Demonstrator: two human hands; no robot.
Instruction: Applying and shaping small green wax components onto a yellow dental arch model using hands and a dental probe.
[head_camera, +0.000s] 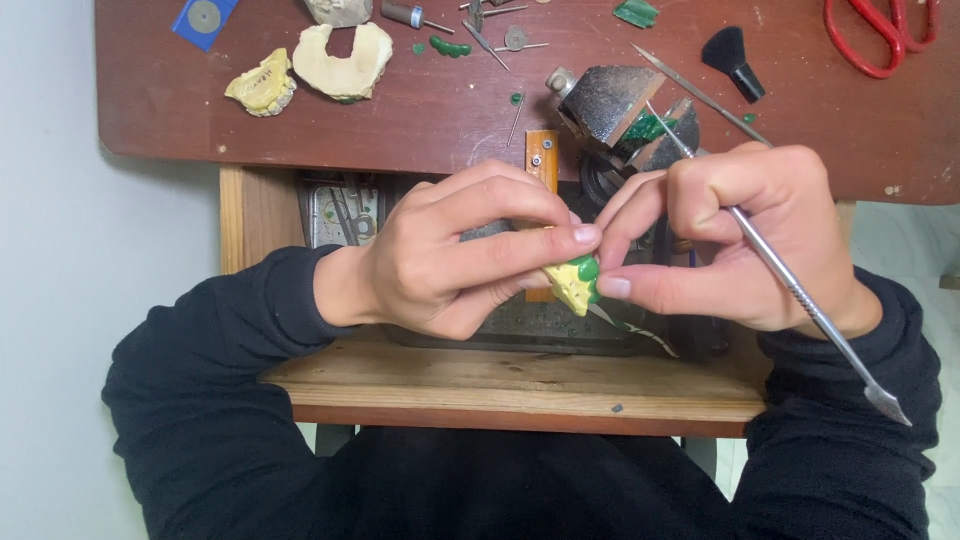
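Above the wooden tray, the left hand pinches the yellow model; the right hand grips the carving tool, shaping green wax. Steady, fine strokes seem needed.

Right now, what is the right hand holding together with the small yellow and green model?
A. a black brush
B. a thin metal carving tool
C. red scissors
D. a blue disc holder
B: the right hand grips a thin metal carving tool while its fingertips touch the yellow and green model, which the left hand also pinches.
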